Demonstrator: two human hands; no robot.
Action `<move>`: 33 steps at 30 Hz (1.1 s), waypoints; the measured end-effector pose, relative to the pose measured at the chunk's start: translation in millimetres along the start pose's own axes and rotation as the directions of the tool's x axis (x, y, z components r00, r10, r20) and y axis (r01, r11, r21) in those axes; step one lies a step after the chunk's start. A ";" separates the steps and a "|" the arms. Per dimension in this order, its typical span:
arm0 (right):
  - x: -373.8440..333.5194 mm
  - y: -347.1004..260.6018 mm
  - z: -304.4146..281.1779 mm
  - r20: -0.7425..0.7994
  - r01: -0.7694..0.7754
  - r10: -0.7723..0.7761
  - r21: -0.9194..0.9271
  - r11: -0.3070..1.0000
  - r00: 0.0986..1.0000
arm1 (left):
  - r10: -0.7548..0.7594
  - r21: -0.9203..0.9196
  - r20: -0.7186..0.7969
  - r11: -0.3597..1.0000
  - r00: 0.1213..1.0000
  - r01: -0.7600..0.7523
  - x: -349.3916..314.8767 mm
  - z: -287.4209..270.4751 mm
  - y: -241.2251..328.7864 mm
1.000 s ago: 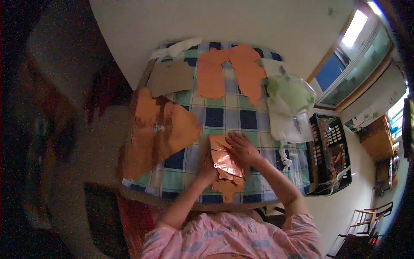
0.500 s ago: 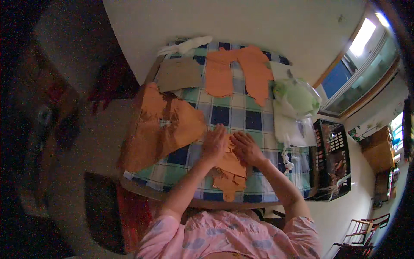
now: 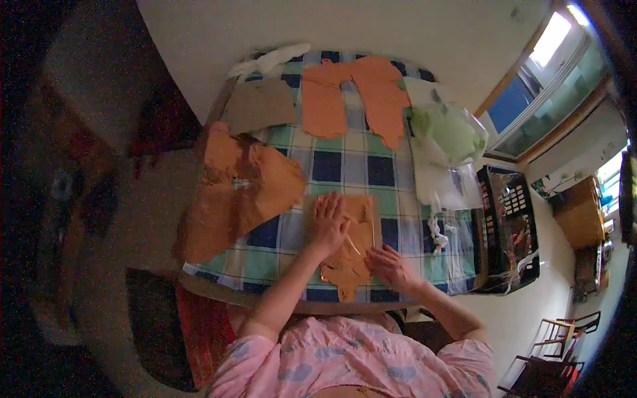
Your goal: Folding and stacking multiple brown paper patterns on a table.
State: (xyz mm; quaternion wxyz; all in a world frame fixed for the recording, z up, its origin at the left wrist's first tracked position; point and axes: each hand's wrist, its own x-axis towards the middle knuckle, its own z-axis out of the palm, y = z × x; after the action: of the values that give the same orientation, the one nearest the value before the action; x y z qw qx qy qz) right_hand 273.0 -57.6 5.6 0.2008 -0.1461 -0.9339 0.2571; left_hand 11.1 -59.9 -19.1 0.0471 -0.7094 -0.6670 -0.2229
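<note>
Has a small orange-tan flat piece (image 3: 361,229), tabbed at the near end, directly under and between the fingers, on a blue, green and white checked tablecloth (image 3: 381,169). Shows glossy, straight-edged streaks there, perhaps from a clear plastic cover; cannot tell paper from thin leather. Lays the left hand (image 3: 328,225) palm down across the upper left part, with fingers extended, grasping nothing, apparently to prevent sliding or curling. Sets the right hand (image 3: 393,266) at the lower right edge, with fingers loosely bent, perhaps to steady that side; cannot tell about any pinch there.

Has, left of the left fingers, a large ragged-edged orange-brown sheet (image 3: 229,212); beyond the fingertips, a two-legged orange piece (image 3: 325,106) and, farther left, a grey-brown sheet (image 3: 260,106), seemingly spread out to lie flat. Has, beyond and right of the right fingers, a green translucent bag (image 3: 451,136), with knotted white plastic (image 3: 438,235) nearer, and farther right a black perforated crate (image 3: 507,204), likely placed alongside for easy reach.
</note>
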 end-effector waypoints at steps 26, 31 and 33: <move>72.3 128.7 10.4 -0.386 -0.686 0.771 0.362 0.631 0.506 | -0.032 -0.192 -0.014 0.981 0.999 0.028 52.6 11.4 -10.7; 80.9 139.6 -0.4 -0.419 -0.662 0.700 0.259 0.703 0.579 | -0.055 -0.204 -0.183 0.979 0.982 0.017 41.2 8.2 -32.5; 72.0 118.2 -6.9 -0.426 -0.678 0.686 0.200 0.707 0.590 | -0.093 -0.168 -0.148 0.984 0.985 0.067 22.0 -4.3 -32.3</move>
State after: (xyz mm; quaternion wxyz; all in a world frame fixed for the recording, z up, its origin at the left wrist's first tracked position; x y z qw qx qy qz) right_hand 233.1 69.9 -31.0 0.3080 -0.5482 -0.7261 0.2782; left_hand -21.1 -37.7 -14.4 0.0322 -0.6639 -0.6689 -0.3328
